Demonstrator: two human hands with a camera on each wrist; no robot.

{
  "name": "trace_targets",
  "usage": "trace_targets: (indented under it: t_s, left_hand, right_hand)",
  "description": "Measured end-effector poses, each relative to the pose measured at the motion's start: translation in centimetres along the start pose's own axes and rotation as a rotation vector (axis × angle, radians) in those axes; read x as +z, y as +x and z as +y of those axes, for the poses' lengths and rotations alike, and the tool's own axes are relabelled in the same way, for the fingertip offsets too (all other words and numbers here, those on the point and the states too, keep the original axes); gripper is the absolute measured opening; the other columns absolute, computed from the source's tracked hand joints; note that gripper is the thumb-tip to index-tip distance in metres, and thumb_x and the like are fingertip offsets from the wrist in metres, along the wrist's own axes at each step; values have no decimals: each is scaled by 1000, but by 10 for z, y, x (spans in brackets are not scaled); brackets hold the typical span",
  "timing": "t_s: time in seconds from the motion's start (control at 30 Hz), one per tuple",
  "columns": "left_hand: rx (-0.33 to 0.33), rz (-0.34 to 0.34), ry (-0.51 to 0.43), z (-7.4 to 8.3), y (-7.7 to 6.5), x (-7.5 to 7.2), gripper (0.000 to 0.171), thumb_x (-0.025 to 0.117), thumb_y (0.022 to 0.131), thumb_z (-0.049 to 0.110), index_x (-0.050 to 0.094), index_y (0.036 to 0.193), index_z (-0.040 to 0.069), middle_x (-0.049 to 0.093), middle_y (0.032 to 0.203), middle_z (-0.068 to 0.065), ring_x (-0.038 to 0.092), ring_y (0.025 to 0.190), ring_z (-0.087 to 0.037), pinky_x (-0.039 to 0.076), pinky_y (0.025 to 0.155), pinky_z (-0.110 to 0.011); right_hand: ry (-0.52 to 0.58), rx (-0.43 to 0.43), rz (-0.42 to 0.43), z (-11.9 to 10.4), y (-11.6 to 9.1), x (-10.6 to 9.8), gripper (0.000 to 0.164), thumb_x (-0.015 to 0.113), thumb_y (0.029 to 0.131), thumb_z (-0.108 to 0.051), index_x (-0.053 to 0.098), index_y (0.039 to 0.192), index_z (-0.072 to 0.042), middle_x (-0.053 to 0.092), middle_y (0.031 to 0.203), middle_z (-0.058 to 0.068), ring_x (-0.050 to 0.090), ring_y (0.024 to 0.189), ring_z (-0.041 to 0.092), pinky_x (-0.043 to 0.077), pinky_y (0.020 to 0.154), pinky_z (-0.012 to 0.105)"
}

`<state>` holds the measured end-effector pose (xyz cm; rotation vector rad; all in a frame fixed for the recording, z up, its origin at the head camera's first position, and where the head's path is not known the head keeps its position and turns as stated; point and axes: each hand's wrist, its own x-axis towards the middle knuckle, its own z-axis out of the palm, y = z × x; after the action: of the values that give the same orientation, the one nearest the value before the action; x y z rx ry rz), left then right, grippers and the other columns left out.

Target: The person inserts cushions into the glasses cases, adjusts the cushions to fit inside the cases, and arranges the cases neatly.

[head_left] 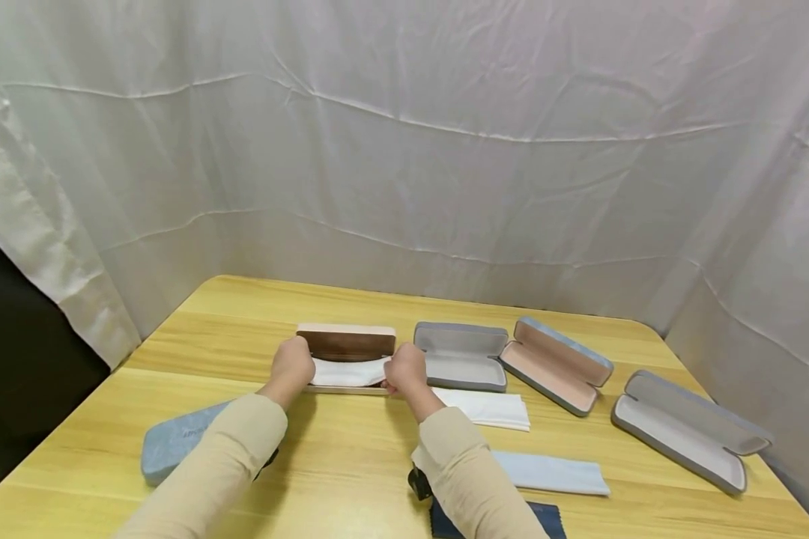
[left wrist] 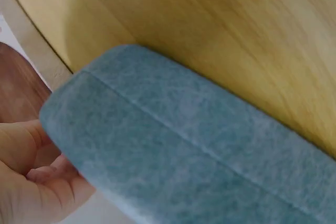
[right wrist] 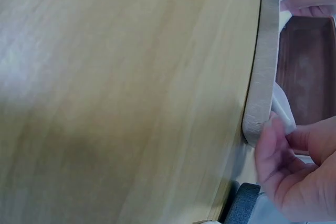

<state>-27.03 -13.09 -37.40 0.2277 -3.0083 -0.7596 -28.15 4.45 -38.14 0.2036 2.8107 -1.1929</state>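
A white folded cloth [head_left: 350, 373] stretches between my two hands, low over an open glasses case [head_left: 346, 389] with a brown inside and a pale outer shell. My left hand [head_left: 293, 363] pinches the cloth's left end, and its curled fingers show at the top of the right wrist view. At the other end my right hand [head_left: 407, 368] pinches the cloth between thumb and fingers, right at the case's front corner [right wrist: 257, 124]. In the left wrist view a closed blue glasses case [left wrist: 173, 129] covers part of my left hand [left wrist: 31, 177].
Right of the brown-lined case stand open glasses cases: a grey one [head_left: 461, 368], a pink-lined one [head_left: 546, 374] and another grey one [head_left: 681, 445]. A white cloth [head_left: 488, 408], a light blue cloth [head_left: 553, 473] and a dark blue cloth [head_left: 549, 516] lie nearer me on the wooden table [head_left: 350, 464].
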Motion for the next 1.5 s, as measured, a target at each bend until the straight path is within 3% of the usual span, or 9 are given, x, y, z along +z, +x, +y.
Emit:
trace_targets:
  t_s: [0.13, 0.33, 0.43, 0.63, 0.77, 0.87, 1.07, 1.27, 1.5]
  left_hand:
    - [12, 1, 59, 2, -1, 1, 16, 48, 83, -9, 59, 95, -11, 64, 97, -27, 62, 76, -28, 51, 56, -32]
    - [-44, -37, 207, -2, -1, 0, 15, 52, 86, -4, 62, 97, -7, 65, 81, -17, 49, 57, -17, 40, 47, -26]
    - [-39, -53, 253, -5, -3, -5, 17, 54, 87, -1, 62, 102, -6, 64, 79, -15, 49, 56, -17, 41, 48, -26]
    - [1, 53, 175, -10, -10, -21, 17, 54, 88, 9, 60, 93, -7, 64, 88, -24, 63, 71, -30, 50, 51, -39]
    - [141, 158, 119, -12, -16, -26, 28, 49, 93, 12, 51, 109, -11, 58, 99, -28, 61, 84, -38, 53, 62, -44]
    - [326, 183, 96, -15, -18, -24, 46, 52, 95, 23, 43, 125, -10, 48, 122, -32, 51, 109, -44, 48, 85, -53]
    - [600, 132, 261, -25, -15, -20, 98, 74, 74, 45, 23, 143, -3, 18, 149, -29, 26, 133, -47, 28, 104, -62]
    - [633, 77, 327, -31, -10, -19, 126, 85, 56, 48, 13, 145, -3, 9, 152, -28, 18, 138, -45, 21, 108, -62]
    - [622, 6, 416, -30, -7, -15, 131, 84, 54, 48, 8, 146, -6, 2, 152, -27, 12, 140, -43, 17, 111, -59]
  right_hand:
    - [11, -28, 35, -1, -1, 2, 37, 53, 87, 2, 45, 51, -4, 63, 55, 16, 60, 42, 23, 46, 35, 24]
    - [-199, -152, 128, 0, -2, 6, 7, 60, 82, 2, 65, 78, 5, 69, 82, 18, 61, 55, 21, 41, 39, 25]
    - [-270, -176, 147, -2, -4, 3, 8, 59, 82, 4, 66, 87, 4, 69, 88, 18, 63, 61, 22, 45, 43, 29]
    - [-251, -304, 199, -7, -9, -11, 11, 58, 86, -3, 62, 93, 4, 63, 71, 14, 48, 49, 14, 35, 40, 23]
    - [-211, -475, 218, -9, -13, -19, 7, 57, 88, -6, 57, 88, 1, 58, 72, 11, 48, 56, 16, 40, 47, 24]
    - [-255, -616, 216, -7, -15, -22, 20, 59, 89, -13, 58, 103, 1, 60, 97, 13, 58, 84, 23, 51, 70, 33]
    - [-569, -857, 191, 4, -14, -23, 67, 68, 82, -39, 43, 132, -2, 45, 135, 18, 44, 124, 32, 41, 100, 46]
    - [-769, -863, 74, 9, -11, -23, 112, 73, 67, -56, 17, 147, -2, 20, 153, 16, 19, 142, 29, 21, 115, 46]
    - [-831, -757, -32, 9, -4, -18, 128, 73, 62, -60, -1, 148, -2, 1, 156, 14, 3, 145, 27, 10, 118, 44]
